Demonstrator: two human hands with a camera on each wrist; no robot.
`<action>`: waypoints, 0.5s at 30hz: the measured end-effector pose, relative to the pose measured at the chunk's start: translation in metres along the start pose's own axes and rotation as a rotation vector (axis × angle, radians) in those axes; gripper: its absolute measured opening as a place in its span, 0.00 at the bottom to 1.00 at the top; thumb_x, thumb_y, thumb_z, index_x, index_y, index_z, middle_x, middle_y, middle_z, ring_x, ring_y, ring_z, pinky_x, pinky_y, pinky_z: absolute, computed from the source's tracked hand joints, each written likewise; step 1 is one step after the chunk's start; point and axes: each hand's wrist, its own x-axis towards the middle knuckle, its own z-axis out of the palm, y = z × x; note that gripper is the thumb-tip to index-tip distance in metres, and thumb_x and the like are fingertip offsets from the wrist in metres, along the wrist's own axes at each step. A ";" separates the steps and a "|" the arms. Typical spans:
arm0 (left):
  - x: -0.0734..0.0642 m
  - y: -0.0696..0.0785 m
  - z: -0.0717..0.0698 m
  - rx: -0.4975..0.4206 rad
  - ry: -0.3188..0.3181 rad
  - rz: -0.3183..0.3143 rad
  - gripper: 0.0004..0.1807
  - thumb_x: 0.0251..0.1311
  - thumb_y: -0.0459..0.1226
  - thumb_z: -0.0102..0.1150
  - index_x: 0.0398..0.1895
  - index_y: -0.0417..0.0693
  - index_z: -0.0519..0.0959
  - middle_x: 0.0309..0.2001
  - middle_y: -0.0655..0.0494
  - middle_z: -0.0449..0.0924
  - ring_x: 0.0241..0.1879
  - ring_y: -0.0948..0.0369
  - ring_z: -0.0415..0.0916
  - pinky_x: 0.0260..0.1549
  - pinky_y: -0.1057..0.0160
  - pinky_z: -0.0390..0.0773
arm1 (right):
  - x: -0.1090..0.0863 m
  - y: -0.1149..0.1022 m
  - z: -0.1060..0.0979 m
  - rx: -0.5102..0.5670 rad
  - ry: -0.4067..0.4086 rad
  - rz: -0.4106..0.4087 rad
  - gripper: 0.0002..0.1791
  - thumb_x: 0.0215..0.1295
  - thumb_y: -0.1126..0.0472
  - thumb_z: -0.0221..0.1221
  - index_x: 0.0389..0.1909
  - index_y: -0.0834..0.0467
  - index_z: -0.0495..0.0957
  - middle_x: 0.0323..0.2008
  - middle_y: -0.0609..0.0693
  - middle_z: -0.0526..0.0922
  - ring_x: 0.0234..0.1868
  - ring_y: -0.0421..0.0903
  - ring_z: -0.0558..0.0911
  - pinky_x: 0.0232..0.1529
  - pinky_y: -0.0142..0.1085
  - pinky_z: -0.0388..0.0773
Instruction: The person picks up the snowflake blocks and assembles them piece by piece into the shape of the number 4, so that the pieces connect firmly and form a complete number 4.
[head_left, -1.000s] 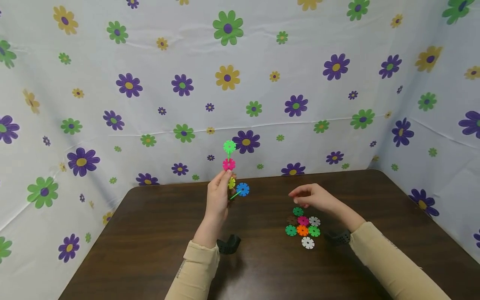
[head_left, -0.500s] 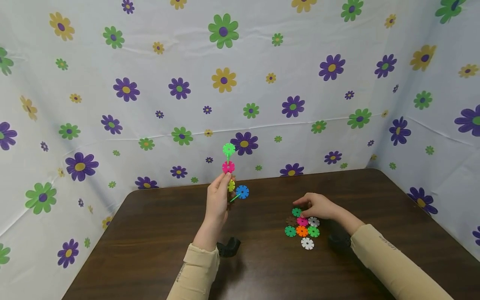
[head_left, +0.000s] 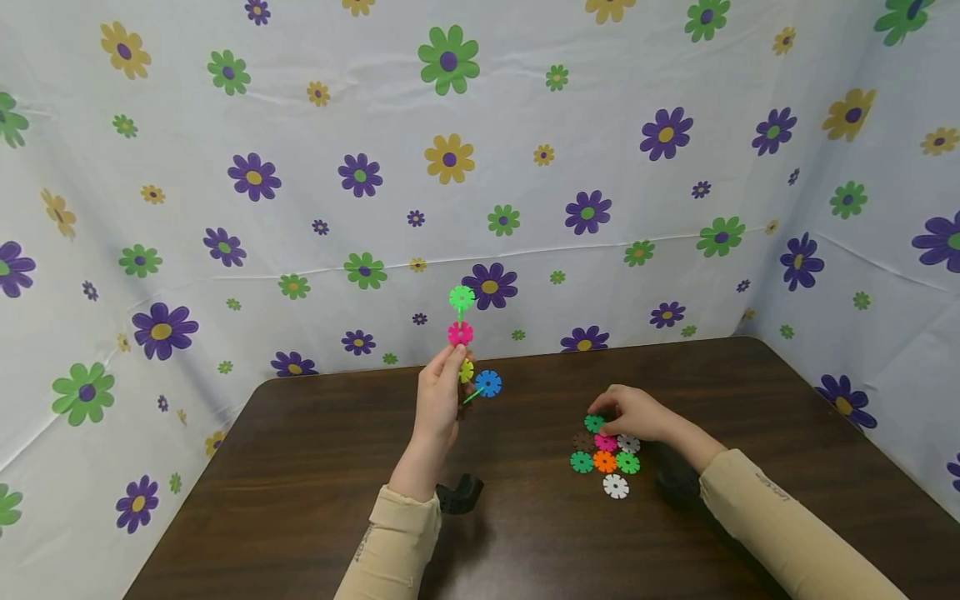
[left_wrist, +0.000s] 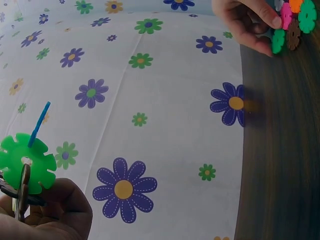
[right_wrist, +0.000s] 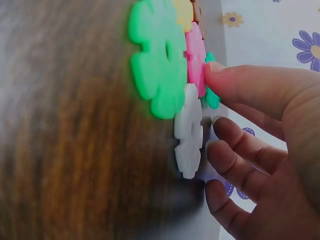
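Observation:
Raised above the table, my left hand (head_left: 437, 392) grips a joined set of notched plastic discs. A bright green disc (head_left: 462, 297) tops it, above a pink disc (head_left: 461, 334); a yellow disc (head_left: 467, 371) and a blue disc (head_left: 488, 383) show beside the fingers. In the left wrist view, a green disc (left_wrist: 40, 167) of this set faces the camera, and the fingers hide part of the set. My right hand (head_left: 637, 414) has thumb and index finger at opposite edges of a dark green disc (head_left: 593, 423), which lies at the back of the loose group.
Several loose discs lie close together: brown (head_left: 583, 442), pink (head_left: 606, 443), orange (head_left: 604, 462), light green (head_left: 627, 463), and a white disc (head_left: 616, 487) in front. A black wrist device (head_left: 460, 494) hangs below my left wrist. A flowered cloth (head_left: 300, 125) stands behind the table (head_left: 300, 475).
My right hand has come down from above the loose discs, and its thumb and index finger have closed about the dark green disc. The left hand holds its joined discs almost still.

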 end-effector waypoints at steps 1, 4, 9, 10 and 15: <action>0.000 0.000 0.000 -0.003 -0.002 0.001 0.18 0.71 0.48 0.49 0.34 0.43 0.76 0.24 0.54 0.66 0.17 0.63 0.65 0.11 0.68 0.62 | 0.000 0.000 0.000 0.003 0.003 -0.003 0.13 0.54 0.63 0.70 0.41 0.57 0.83 0.37 0.45 0.78 0.37 0.45 0.75 0.42 0.41 0.76; 0.000 -0.001 0.000 -0.006 -0.002 0.008 0.18 0.71 0.49 0.49 0.34 0.43 0.76 0.23 0.54 0.66 0.17 0.64 0.64 0.11 0.68 0.61 | 0.001 0.000 0.002 0.024 0.012 -0.007 0.12 0.54 0.64 0.69 0.40 0.57 0.81 0.37 0.45 0.79 0.36 0.45 0.75 0.40 0.41 0.76; 0.001 -0.002 0.000 0.005 -0.004 0.016 0.19 0.71 0.49 0.49 0.35 0.42 0.76 0.24 0.54 0.66 0.17 0.63 0.64 0.11 0.68 0.62 | 0.003 -0.001 0.002 0.105 0.014 -0.007 0.08 0.57 0.65 0.66 0.37 0.57 0.78 0.29 0.45 0.77 0.30 0.44 0.73 0.33 0.37 0.73; 0.001 -0.002 0.000 0.009 -0.004 0.017 0.19 0.71 0.49 0.49 0.35 0.42 0.76 0.24 0.53 0.66 0.17 0.63 0.64 0.11 0.68 0.63 | 0.004 -0.002 0.001 0.126 0.017 -0.010 0.07 0.58 0.65 0.66 0.36 0.58 0.78 0.28 0.45 0.77 0.30 0.44 0.73 0.32 0.37 0.73; 0.000 -0.001 -0.001 0.028 -0.003 0.021 0.19 0.72 0.48 0.49 0.37 0.40 0.76 0.27 0.52 0.67 0.19 0.62 0.65 0.13 0.67 0.66 | 0.009 -0.018 -0.006 0.251 0.049 -0.054 0.06 0.60 0.65 0.65 0.35 0.60 0.78 0.27 0.48 0.77 0.28 0.45 0.75 0.31 0.35 0.76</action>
